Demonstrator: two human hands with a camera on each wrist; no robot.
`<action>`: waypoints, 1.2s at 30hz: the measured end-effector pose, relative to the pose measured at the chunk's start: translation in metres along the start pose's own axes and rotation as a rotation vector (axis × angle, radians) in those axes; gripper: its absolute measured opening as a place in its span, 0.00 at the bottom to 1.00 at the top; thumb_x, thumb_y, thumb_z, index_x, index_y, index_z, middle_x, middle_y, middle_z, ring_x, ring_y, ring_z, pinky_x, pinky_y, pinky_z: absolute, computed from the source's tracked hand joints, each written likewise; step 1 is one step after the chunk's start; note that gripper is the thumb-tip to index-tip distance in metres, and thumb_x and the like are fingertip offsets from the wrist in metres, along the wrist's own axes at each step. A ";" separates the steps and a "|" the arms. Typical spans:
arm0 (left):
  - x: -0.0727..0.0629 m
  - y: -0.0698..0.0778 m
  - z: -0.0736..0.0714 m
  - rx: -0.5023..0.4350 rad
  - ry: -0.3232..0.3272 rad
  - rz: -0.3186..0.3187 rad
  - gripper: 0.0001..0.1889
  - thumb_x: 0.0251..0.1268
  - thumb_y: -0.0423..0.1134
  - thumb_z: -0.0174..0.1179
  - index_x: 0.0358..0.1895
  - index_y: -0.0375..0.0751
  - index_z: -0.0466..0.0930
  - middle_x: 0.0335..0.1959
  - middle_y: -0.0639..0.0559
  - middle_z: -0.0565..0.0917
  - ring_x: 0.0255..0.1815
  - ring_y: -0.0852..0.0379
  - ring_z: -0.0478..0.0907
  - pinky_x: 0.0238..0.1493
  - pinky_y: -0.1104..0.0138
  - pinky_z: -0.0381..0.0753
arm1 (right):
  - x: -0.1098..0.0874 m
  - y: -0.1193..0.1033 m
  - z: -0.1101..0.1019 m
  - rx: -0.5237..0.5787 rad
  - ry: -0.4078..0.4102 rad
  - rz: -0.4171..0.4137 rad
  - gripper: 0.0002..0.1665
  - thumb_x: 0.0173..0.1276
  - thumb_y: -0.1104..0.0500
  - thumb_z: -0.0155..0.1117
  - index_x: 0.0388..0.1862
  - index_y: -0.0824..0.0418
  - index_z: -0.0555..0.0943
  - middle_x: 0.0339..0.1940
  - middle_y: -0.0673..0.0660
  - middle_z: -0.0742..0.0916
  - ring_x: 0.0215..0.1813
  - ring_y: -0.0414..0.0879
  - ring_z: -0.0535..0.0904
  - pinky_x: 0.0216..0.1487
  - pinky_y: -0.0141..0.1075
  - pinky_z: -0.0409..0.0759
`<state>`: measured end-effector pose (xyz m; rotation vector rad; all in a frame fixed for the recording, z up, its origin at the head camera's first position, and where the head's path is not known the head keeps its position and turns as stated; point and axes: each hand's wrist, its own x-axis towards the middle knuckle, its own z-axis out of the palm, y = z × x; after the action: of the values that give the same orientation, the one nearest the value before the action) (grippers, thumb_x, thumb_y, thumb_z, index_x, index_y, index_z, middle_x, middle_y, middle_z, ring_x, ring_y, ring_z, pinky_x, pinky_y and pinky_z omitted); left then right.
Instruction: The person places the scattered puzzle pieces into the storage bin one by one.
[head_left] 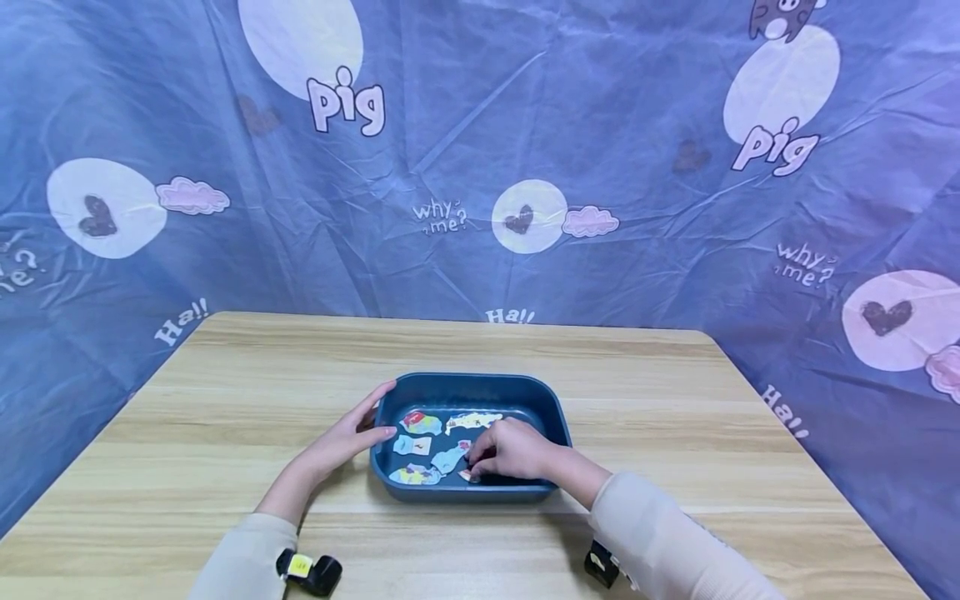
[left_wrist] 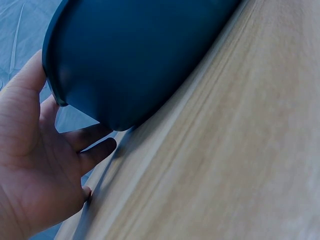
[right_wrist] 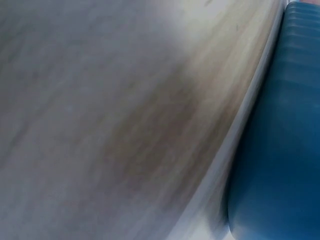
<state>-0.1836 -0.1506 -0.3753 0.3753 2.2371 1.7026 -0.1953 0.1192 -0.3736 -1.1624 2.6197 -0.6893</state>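
A dark blue rectangular basin [head_left: 472, 493] sits on the wooden table, with several flat, irregular printed pieces on its floor. At its left end, my left hand [head_left: 341, 442] holds the rim, thumb over the edge and the other fingers outside. The left wrist view shows that hand [left_wrist: 40, 150] against the basin's corner [left_wrist: 135, 55]. My right hand [head_left: 513, 452] reaches inside, fingers bent down, and pinches a small white-and-red piece [head_left: 466, 476]. Beside these fingertips lies a light blue piece [head_left: 448, 458]. The right wrist view shows only the basin's outer wall [right_wrist: 280, 135], not the hand.
The wooden tabletop [head_left: 675, 417] stretches around the basin. A blue printed cloth [head_left: 465, 275] hangs behind the table and along both sides. Other pieces in the basin include a red-and-yellow one [head_left: 420, 422] and a long whitish one [head_left: 471, 422].
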 end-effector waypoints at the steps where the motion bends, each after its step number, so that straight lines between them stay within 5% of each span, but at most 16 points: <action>1: 0.000 0.000 0.000 0.000 0.001 -0.002 0.33 0.59 0.41 0.53 0.66 0.57 0.48 0.65 0.39 0.49 0.62 0.40 0.49 0.56 0.44 0.46 | 0.000 0.000 0.000 0.001 0.001 0.002 0.06 0.52 0.56 0.65 0.30 0.53 0.85 0.31 0.41 0.83 0.38 0.29 0.74 0.40 0.28 0.71; 7: 0.002 -0.003 0.000 -0.003 0.006 -0.016 0.33 0.59 0.41 0.53 0.66 0.58 0.48 0.65 0.40 0.49 0.63 0.40 0.49 0.57 0.45 0.45 | -0.001 0.000 0.001 0.008 0.007 -0.002 0.05 0.52 0.56 0.66 0.29 0.53 0.85 0.31 0.41 0.83 0.37 0.29 0.74 0.38 0.27 0.71; 16: 0.014 -0.027 -0.004 0.000 0.014 -0.009 0.33 0.59 0.43 0.54 0.65 0.65 0.48 0.65 0.43 0.50 0.63 0.43 0.50 0.57 0.46 0.46 | -0.002 -0.002 0.000 0.011 0.008 0.016 0.07 0.52 0.55 0.65 0.31 0.53 0.85 0.30 0.39 0.82 0.35 0.28 0.74 0.37 0.27 0.71; 36: 0.015 -0.028 -0.004 -0.019 0.002 0.008 0.33 0.59 0.41 0.53 0.65 0.62 0.48 0.65 0.40 0.51 0.63 0.41 0.49 0.57 0.45 0.46 | -0.002 0.000 0.001 -0.010 0.037 -0.010 0.07 0.52 0.54 0.65 0.29 0.53 0.85 0.28 0.40 0.82 0.32 0.28 0.74 0.33 0.24 0.71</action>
<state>-0.1995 -0.1559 -0.4023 0.3792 2.2222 1.7272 -0.1932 0.1202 -0.3747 -1.1773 2.6525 -0.7076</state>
